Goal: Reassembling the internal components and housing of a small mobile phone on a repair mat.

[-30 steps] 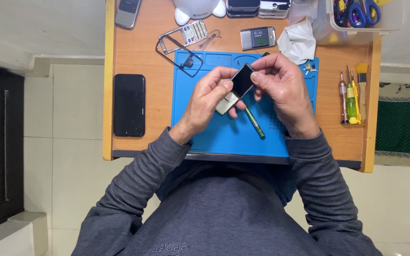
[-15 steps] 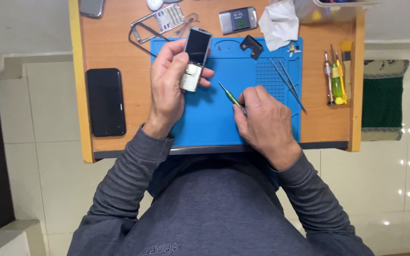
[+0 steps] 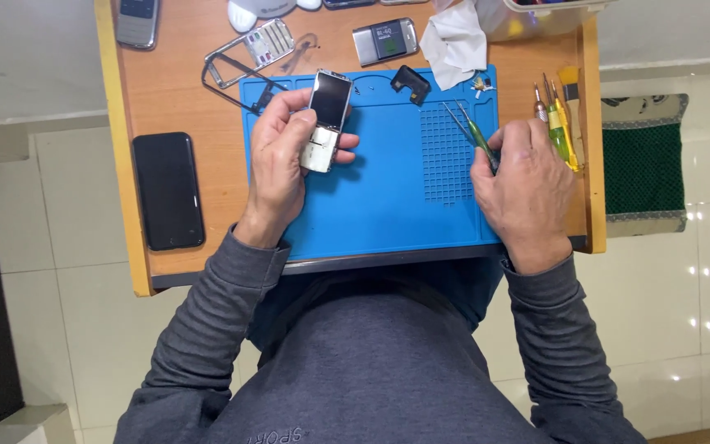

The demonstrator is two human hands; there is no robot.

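Note:
My left hand (image 3: 283, 160) grips a small opened candybar phone (image 3: 326, 117) with a dark screen and bare silver keypad area, held over the left part of the blue repair mat (image 3: 396, 205). My right hand (image 3: 523, 185) rests at the mat's right edge, fingers closed on a green-handled screwdriver (image 3: 477, 136) whose tip points away from me. Thin metal tweezers (image 3: 454, 119) lie on the mat just left of the screwdriver. A small black plastic part (image 3: 411, 82) sits near the mat's far edge.
A black smartphone (image 3: 168, 191) lies on the wooden table at the left. A silver frame and keypad piece (image 3: 260, 48), another small phone (image 3: 385, 39), a white cloth (image 3: 455, 43) and several screwdrivers (image 3: 559, 123) lie along the far and right sides.
My right hand has moved right across the mat to its edge, still holding the green screwdriver. My left hand with the phone has stayed over the mat's left part.

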